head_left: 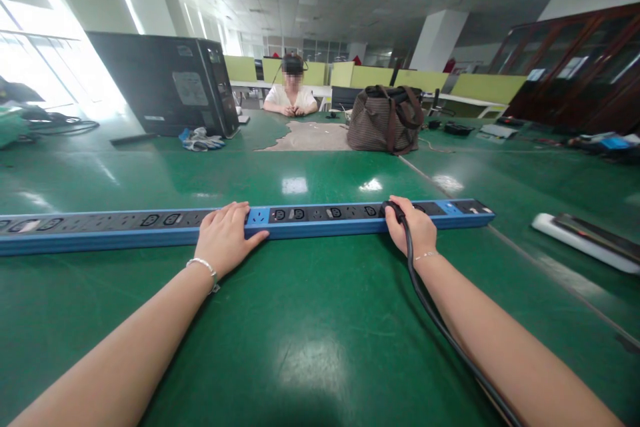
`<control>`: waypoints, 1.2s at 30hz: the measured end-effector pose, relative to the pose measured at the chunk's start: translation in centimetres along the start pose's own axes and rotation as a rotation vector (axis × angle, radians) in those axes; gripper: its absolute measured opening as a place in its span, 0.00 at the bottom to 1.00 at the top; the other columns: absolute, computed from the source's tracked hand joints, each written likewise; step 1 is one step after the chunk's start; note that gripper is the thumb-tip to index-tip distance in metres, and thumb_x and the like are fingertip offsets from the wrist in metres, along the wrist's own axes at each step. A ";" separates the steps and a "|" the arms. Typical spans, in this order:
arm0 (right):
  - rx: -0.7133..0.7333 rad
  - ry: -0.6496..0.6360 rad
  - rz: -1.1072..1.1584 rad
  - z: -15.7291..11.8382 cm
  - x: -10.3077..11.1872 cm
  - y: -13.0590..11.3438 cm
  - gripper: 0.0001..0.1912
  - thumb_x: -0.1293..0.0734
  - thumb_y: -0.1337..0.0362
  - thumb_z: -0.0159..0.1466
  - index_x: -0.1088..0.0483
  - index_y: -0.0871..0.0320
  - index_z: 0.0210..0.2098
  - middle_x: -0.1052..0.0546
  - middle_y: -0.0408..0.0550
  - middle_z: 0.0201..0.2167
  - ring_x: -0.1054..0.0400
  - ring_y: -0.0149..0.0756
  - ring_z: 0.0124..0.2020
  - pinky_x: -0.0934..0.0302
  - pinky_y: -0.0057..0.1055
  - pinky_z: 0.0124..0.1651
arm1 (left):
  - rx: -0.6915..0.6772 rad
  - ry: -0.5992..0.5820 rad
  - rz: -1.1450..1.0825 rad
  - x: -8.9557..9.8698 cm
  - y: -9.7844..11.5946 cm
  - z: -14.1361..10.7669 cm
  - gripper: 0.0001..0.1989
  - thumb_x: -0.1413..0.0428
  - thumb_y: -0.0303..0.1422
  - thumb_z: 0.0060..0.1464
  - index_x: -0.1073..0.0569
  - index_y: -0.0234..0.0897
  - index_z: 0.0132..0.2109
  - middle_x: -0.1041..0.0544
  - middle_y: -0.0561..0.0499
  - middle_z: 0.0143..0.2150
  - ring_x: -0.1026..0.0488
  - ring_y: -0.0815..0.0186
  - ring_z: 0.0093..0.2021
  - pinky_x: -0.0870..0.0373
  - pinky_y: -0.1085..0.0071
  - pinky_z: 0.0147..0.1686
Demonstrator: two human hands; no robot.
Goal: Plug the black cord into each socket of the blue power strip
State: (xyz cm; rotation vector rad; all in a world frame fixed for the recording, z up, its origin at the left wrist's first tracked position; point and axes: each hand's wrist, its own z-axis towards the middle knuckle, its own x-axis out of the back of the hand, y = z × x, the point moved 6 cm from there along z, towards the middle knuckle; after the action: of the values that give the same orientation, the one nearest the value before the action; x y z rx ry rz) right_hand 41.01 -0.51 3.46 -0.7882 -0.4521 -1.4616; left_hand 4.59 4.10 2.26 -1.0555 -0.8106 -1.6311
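A long blue power strip (320,230) with black socket panels lies across the green table, running out of view at the left. My left hand (223,230) rests over the strip beside a blue socket, fingers across its top and thumb stretched along the front side. Near the strip's right end, my right hand (413,223) is closed around a black power plug (393,209) at the sockets. From the plug a black cable (425,303) hangs toward me and passes under my right forearm. The plug's face is hidden, so how deep it sits cannot be told.
On the green table (320,340), a white-and-black power strip (587,240) lies at the right. Farther back stand a black computer case (170,83), work gloves (201,139) and a brown bag (385,120). Another person (291,90) sits across the table, hands together.
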 end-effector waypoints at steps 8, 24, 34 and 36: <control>-0.080 -0.039 0.003 0.1 -0.3 0.5 0.19 0.42 0.55 0.62 0.28 0.58 0.44 0.22 0.52 0.32 0.28 0.43 0.34 0.39 0.33 0.37 | -0.004 0.004 -0.011 -0.1 -0.1 0.0 0.33 0.52 0.52 0.52 0.37 0.33 0.57 0.33 0.38 0.59 0.39 0.52 0.60 0.47 0.55 0.58; -0.047 0.019 0.108 0.1 -1.1 0.9 0.20 0.43 0.55 0.62 0.26 0.61 0.42 0.22 0.55 0.34 0.28 0.44 0.36 0.38 0.35 0.43 | -0.008 0.013 0.001 -0.1 -0.1 0.0 0.33 0.52 0.52 0.52 0.36 0.33 0.56 0.32 0.38 0.58 0.38 0.51 0.59 0.45 0.54 0.57; -0.323 0.234 0.371 -0.1 0.3 2.3 0.22 0.44 0.49 0.62 0.27 0.59 0.40 0.22 0.52 0.34 0.29 0.41 0.36 0.37 0.36 0.42 | -0.022 0.038 0.013 0.0 0.0 -0.1 0.31 0.52 0.52 0.52 0.36 0.34 0.56 0.32 0.39 0.58 0.37 0.52 0.59 0.44 0.55 0.57; -0.271 0.164 0.373 -0.2 0.0 1.5 0.22 0.42 0.49 0.61 0.27 0.58 0.39 0.22 0.52 0.36 0.29 0.42 0.38 0.37 0.36 0.44 | -0.024 0.038 0.011 0.0 0.0 -0.1 0.31 0.52 0.52 0.52 0.36 0.33 0.56 0.32 0.39 0.58 0.37 0.53 0.59 0.44 0.55 0.57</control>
State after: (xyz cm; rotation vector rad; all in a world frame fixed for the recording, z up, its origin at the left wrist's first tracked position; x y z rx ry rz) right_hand 42.42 -0.77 3.04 -0.9034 0.0221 -1.2351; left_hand 4.60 4.01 2.26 -1.0403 -0.7608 -1.6505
